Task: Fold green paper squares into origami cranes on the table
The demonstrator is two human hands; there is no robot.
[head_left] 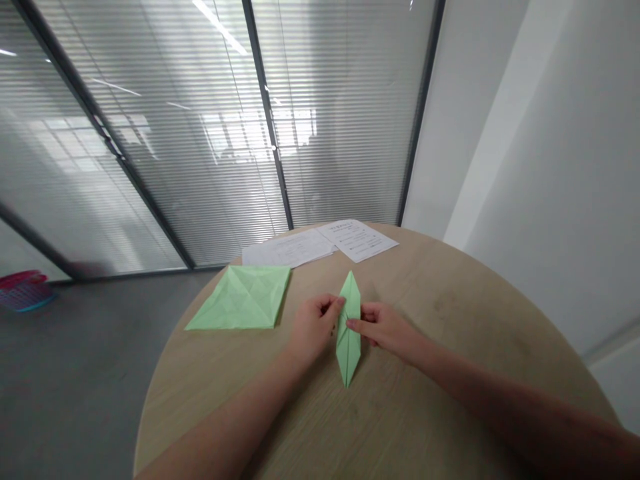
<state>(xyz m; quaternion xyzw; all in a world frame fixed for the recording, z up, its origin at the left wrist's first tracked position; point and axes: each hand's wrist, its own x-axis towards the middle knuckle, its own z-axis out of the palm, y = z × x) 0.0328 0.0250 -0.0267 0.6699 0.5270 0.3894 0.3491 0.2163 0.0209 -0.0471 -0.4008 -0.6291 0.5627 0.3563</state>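
Observation:
A narrow piece of folded green paper (349, 353), pointed at both ends and creased down its length, is held up just above the table. My left hand (315, 323) pinches its left edge between thumb and fingers. On the opposite edge, my right hand (383, 325) grips it with the thumb on the front face and the fingers behind. The fingers hide parts of both long edges. To the left of my hands lies a larger sheet of green paper (247, 300), flat on the table and marked with diagonal creases.
The round wooden table (425, 427) fills the foreground. Printed sheets (357, 239) and more white paper (285, 248) lie at its far edge. Glass partitions with blinds (345, 133) stand behind it, a white wall (565, 167) at right. A pink and blue basket (25, 291) sits on the floor.

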